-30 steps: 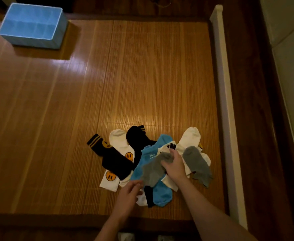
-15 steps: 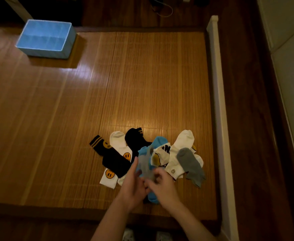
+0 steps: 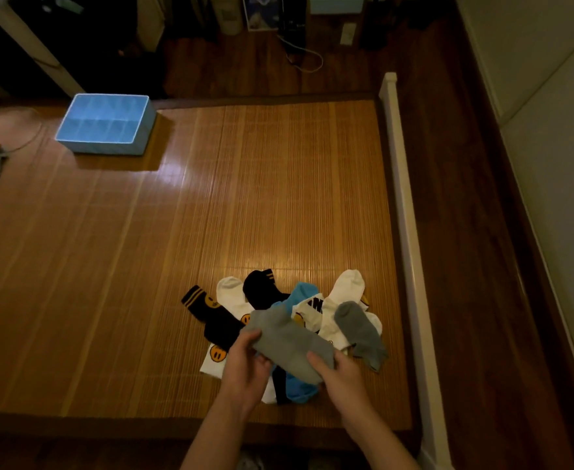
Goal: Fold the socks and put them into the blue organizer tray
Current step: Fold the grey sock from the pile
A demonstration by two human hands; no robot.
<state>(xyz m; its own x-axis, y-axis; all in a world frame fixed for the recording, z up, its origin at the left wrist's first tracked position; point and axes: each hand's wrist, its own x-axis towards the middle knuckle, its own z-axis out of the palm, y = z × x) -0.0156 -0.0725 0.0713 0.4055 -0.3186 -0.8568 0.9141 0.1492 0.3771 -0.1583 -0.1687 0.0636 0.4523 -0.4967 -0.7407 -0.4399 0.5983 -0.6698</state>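
At lower centre, we are holding a grey sock [image 3: 290, 344] stretched between both hands. Our left hand [image 3: 245, 366] is gripping its upper-left end and our right hand [image 3: 341, 374] is gripping its lower-right end. Just behind it, the sock pile [image 3: 265, 293] is lying on the bamboo mat [image 3: 262, 198], with a second grey sock [image 3: 360, 329] at its right. The blue organizer tray [image 3: 109, 149] is sitting at upper left, well apart.

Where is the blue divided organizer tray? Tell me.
In the head view, the blue divided organizer tray sits at the far left of the woven bamboo mat, well away from the sock pile at the near edge.
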